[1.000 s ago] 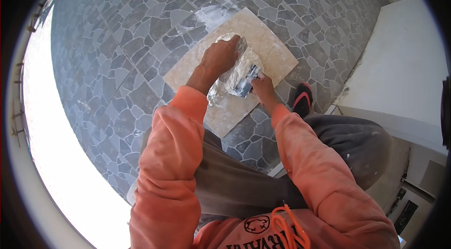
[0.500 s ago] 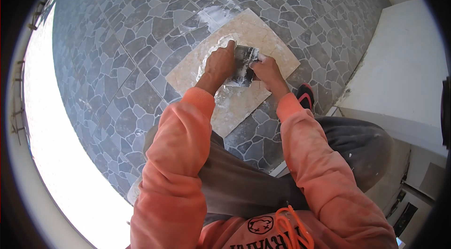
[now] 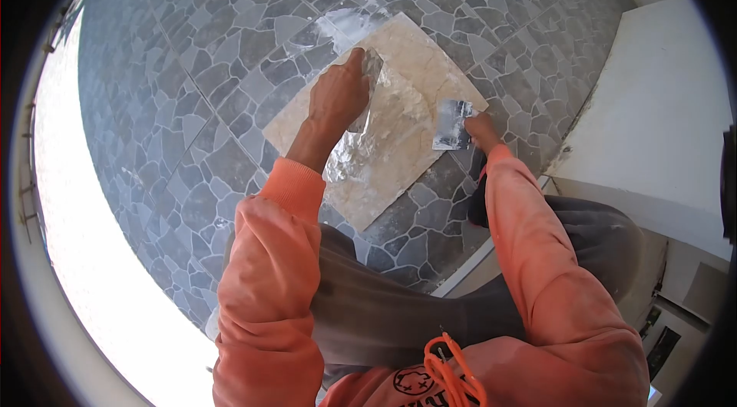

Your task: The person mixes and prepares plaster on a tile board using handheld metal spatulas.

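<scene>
A beige tile [image 3: 426,46] lies at an angle on the floor, with whitish wet paste [image 3: 399,104] spread over its middle. My left hand [image 3: 338,96] is closed on a flat metal scraper [image 3: 371,69], whose blade stands against the left edge of the paste. To the right, my right hand [image 3: 482,130] grips a second scraper [image 3: 451,124]; its wide blade is smeared with white and is over the tile's right corner. The two scrapers are apart.
Grey stone-patterned floor [image 3: 238,92] surrounds the tile. A white smear [image 3: 349,23] marks the floor behind it. My shoe [image 3: 477,203] is near the tile's right side, my bent legs are in front, and a white wall [image 3: 652,100] stands at the right.
My hands have moved apart: the left one slightly left, the right one right and down with its scraper. The paste between them is now uncovered.
</scene>
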Demonstrator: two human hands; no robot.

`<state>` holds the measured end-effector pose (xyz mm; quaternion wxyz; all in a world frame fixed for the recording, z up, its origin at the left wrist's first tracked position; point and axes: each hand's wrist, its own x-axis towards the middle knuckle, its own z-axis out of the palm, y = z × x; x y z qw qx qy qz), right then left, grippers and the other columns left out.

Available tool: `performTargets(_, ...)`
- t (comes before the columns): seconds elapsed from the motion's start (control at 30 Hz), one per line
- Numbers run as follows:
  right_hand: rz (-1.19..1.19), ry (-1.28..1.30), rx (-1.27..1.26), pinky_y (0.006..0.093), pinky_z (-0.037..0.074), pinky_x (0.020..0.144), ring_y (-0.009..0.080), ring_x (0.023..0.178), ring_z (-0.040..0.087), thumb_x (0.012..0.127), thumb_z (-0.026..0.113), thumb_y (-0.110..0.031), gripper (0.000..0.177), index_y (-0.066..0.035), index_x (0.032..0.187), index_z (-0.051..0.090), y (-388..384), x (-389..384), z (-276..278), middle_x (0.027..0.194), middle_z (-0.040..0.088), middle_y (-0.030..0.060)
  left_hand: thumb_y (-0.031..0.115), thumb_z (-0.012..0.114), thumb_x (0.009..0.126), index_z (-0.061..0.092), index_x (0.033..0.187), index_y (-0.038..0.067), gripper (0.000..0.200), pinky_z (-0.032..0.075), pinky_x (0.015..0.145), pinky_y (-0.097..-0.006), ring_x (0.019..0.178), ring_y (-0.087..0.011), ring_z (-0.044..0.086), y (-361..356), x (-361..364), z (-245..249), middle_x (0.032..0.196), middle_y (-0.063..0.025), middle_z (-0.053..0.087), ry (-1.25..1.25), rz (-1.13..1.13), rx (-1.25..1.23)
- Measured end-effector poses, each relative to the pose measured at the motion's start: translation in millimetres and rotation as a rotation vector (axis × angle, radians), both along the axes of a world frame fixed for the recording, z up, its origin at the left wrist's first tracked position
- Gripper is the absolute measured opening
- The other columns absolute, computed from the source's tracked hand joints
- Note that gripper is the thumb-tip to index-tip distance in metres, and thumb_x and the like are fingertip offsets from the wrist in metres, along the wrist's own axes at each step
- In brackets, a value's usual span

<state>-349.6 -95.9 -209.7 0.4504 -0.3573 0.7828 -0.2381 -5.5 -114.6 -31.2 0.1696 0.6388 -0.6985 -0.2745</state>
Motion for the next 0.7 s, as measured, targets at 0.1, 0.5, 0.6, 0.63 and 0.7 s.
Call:
performTargets(0.1,0.122,-0.033,-0.043,0.0392,0.05,0.063,0.0232,0.076,0.064,0.073,0.051,-0.001,0.037,0.008,0.105,0.067,-12,15,-40,0.086,0.068,0.0148,0.02,0.063,0.088,0.049,0.124,0.003,0.042,0.047,0.078,-0.0538,0.088,-0.0481,0.063,1,-2,0,0.089,-0.0306,0.065,0.036,-0.007,-0.007)
performTargets(0.5,0.479,-0.258,-0.064,0.0312,0.055,0.066,0.0133,0.077,0.064,0.089,0.055,-0.002,0.031,-0.002,0.12,0.06,-17,92,46,0.093,0.067,0.0048,0.018,0.062,0.087,0.045,0.12,-0.001,0.042,0.048,0.075,-0.0545,0.085,-0.0498,0.062,6,-21,-36,0.086,-0.0322,0.065,0.177,-0.025,0.011)
performTargets(0.6,0.43,-0.286,-0.05,0.0321,0.055,0.063,0.0143,0.075,0.064,0.087,0.056,-0.002,0.029,-0.001,0.116,0.061,-15,119,82,0.09,0.066,0.0057,0.018,0.061,0.087,0.043,0.118,-0.002,0.041,0.048,0.073,-0.0561,0.083,-0.0504,0.062,10,-30,-47,0.083,-0.0324,0.064,0.197,-0.006,0.009)
performTargets(0.63,0.42,-0.277,-0.024,0.0329,0.056,0.062,0.0158,0.074,0.064,0.085,0.055,-0.003,0.029,0.0,0.114,0.062,-16,125,92,0.089,0.066,0.0068,0.018,0.061,0.087,0.043,0.118,-0.001,0.041,0.048,0.073,-0.0563,0.082,-0.0504,0.062,13,-32,-49,0.083,-0.0324,0.064,0.208,0.003,0.009)
performTargets(0.7,0.492,-0.285,-0.029,0.0338,0.056,0.063,0.0166,0.075,0.064,0.085,0.055,-0.002,0.029,0.0,0.113,0.062,-20,131,96,0.089,0.066,0.0068,0.017,0.06,0.087,0.042,0.118,-0.001,0.04,0.048,0.072,-0.0571,0.08,-0.0511,0.062,17,-37,-49,0.083,-0.0329,0.064,0.23,0.047,0.035)
